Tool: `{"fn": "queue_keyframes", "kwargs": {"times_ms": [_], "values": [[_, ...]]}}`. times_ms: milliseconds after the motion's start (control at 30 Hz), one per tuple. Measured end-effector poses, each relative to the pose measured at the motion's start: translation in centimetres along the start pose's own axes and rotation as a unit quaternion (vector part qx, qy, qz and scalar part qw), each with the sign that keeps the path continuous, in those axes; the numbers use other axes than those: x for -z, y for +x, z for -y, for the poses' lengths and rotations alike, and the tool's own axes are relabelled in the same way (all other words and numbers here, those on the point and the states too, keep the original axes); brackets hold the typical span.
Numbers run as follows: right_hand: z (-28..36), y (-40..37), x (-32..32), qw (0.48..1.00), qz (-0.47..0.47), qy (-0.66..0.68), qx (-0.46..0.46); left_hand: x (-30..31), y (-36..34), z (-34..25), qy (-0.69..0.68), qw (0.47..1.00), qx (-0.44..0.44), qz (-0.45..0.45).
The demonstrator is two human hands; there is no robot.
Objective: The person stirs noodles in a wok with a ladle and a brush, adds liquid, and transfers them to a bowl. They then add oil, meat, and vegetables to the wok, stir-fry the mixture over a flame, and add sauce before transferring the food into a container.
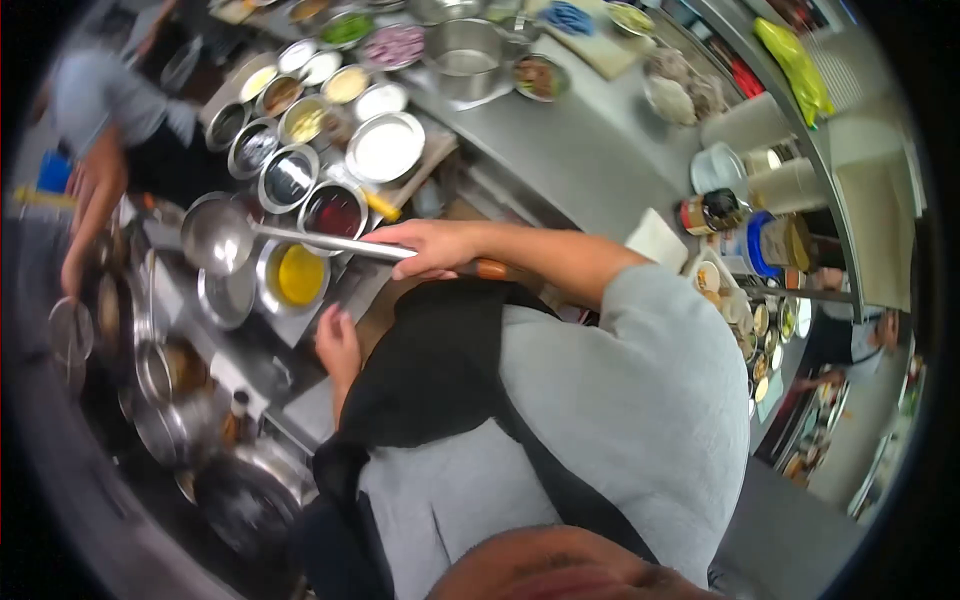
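Note:
My right hand [430, 250] is closed around the long metal handle of a ladle [217, 236], whose wooden grip end sticks out behind the hand. The ladle's round bowl hangs above the counter, close to an empty-looking metal bowl [226, 297] and a metal container of yellow liquid [301, 275]. Below that container, near my apron, my left hand [340, 342] is slightly blurred, its fingers apart and nothing seen in them. Beyond the ladle handle stand a pot of dark red liquid [334, 212] and a bowl of white contents [385, 148].
Many ingredient bowls and a large steel pot [467, 60] cover the far counter. Pans [245, 495] stand at lower left. A co-worker [110, 110] reaches down at the left; another person [850, 345] is at far right. Jars and tubs [745, 245] line the right side.

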State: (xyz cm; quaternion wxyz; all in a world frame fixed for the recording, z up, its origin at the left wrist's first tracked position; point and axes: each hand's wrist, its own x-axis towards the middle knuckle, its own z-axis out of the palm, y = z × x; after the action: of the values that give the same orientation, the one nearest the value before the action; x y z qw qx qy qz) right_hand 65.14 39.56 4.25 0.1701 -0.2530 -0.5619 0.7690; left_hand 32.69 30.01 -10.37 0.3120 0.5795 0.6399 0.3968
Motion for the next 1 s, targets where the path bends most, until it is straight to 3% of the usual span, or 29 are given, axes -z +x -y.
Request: {"fn": "queue_keyframes", "kwargs": {"times_ms": [67, 133, 200, 267, 333, 367, 433, 500, 567, 633, 667, 700, 767, 833, 900, 933, 967, 1000], "values": [[0.5, -7.0, 2.5, 0.992, -0.117, 0.053, 0.015, -8.0, 5.9, -5.5, -0.048, 0.992, -0.021, 0.117], [-0.1, -14.0, 4.6, 0.971, -0.220, 0.094, 0.009, -16.7, 10.2, -13.1, -0.057, 0.970, -0.125, 0.201], [-0.7, -18.5, 5.8, 0.944, -0.288, 0.155, 0.046, -25.2, 14.1, -17.3, -0.029, 0.951, -0.163, 0.260], [-1.2, -22.4, 6.9, 0.928, -0.340, 0.148, 0.042, -34.2, 17.7, -19.2, -0.048, 0.941, -0.122, 0.313], [-1.3, -24.7, 7.6, 0.906, -0.397, 0.139, 0.038, -42.9, 20.3, -20.8, -0.161, 0.930, 0.065, 0.323], [-1.2, -25.8, 7.7, 0.895, -0.423, 0.138, 0.037, -46.2, 21.4, -21.6, -0.163, 0.926, 0.063, 0.335], [-1.5, -27.6, 7.7, 0.875, -0.458, 0.151, 0.034, -51.6, 23.0, -23.0, -0.254, 0.900, 0.196, 0.294], [-1.7, -28.5, 7.4, 0.864, -0.481, 0.148, 0.025, -55.7, 24.5, -22.5, -0.288, 0.893, 0.240, 0.248], [-1.3, -28.5, 7.4, 0.862, -0.491, 0.127, -0.003, -61.3, 26.1, -16.5, -0.052, 0.974, -0.003, 0.220], [-1.7, -27.8, 7.6, 0.870, -0.478, 0.116, -0.020, -56.3, 23.9, -21.2, 0.070, 0.977, -0.037, 0.196], [-1.9, -27.3, 7.8, 0.870, -0.479, 0.108, -0.038, -55.9, 23.0, -20.7, 0.153, 0.969, -0.113, 0.155], [-2.1, -26.6, 8.1, 0.879, -0.464, 0.109, -0.021, -55.0, 22.4, -20.0, 0.027, 0.983, -0.047, 0.178], [-2.2, -25.6, 9.0, 0.909, -0.399, 0.115, -0.029, -52.3, 20.5, -19.2, 0.018, 0.980, -0.033, 0.194], [-2.2, -23.2, 8.8, 0.930, -0.342, 0.128, -0.042, -47.3, 18.8, -16.2, 0.079, 0.973, -0.101, 0.194], [-1.3, -19.9, 9.0, 0.952, -0.291, 0.094, -0.028, -40.0, 16.0, -16.4, 0.088, 0.978, -0.101, 0.157], [-0.9, -17.9, 8.6, 0.958, -0.272, 0.088, -0.034, -36.6, 14.7, -15.7, 0.023, 0.987, -0.047, 0.153], [-0.5, -15.9, 8.0, 0.966, -0.259, -0.006, -0.024, -33.4, 13.3, -15.2, -0.046, 0.988, 0.004, 0.148], [-0.1, -14.5, 7.6, 0.963, -0.254, -0.075, -0.043, -30.1, 12.0, -14.8, -0.049, 0.989, -0.039, 0.134]]}}
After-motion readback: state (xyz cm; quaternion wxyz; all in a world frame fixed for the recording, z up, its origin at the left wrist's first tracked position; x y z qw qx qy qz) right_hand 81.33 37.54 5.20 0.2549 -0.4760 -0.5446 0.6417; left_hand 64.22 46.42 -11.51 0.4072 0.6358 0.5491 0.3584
